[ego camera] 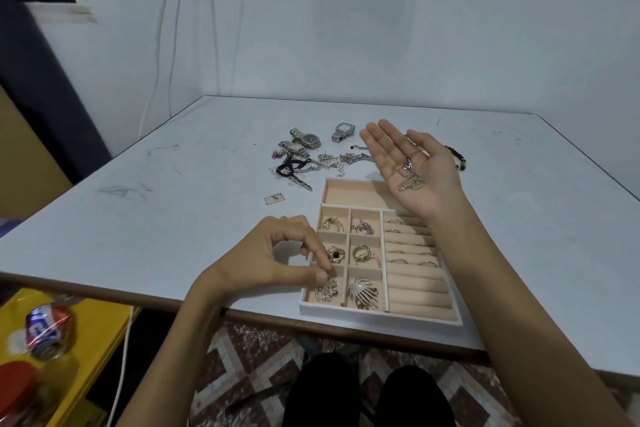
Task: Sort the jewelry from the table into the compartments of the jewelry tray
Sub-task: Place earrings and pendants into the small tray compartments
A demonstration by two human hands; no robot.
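The left hand (277, 253) pinches an ornate silver filigree piece (329, 289) between thumb and fingertips at the near-left square compartment of the tray; I cannot tell whether the piece already rests on the lining. The right hand (412, 163) is held palm up with its fingers straight, above the tray's far end, and a small tangle of silver pendants (411, 178) lies loose on the palm.

The white-rimmed jewelry tray with beige velvet lining (381, 317) sits on the table near its front edge. Beside the pinched piece, the near-right square holds a fan-shaped silver brooch (363, 293). In the middle row are a round silver piece with a dark stone (335, 254) and a cluster of gold rings (363, 253). The two far squares each hold a small brooch, and thin ring bands (408, 243) stand in the padded rolls on the right.

Beyond the tray lies a heap of unsorted silver chains (311, 166) with a dark-faced steel wristwatch (309, 140) and a pale-faced steel wristwatch (344, 131). A black beaded bracelet (459, 158) lies just past the right hand.

All of this rests on a pale grey table with a brown edge (156, 225). Below it, to the left, a crushed drink can (48, 329) lies on a yellow surface.
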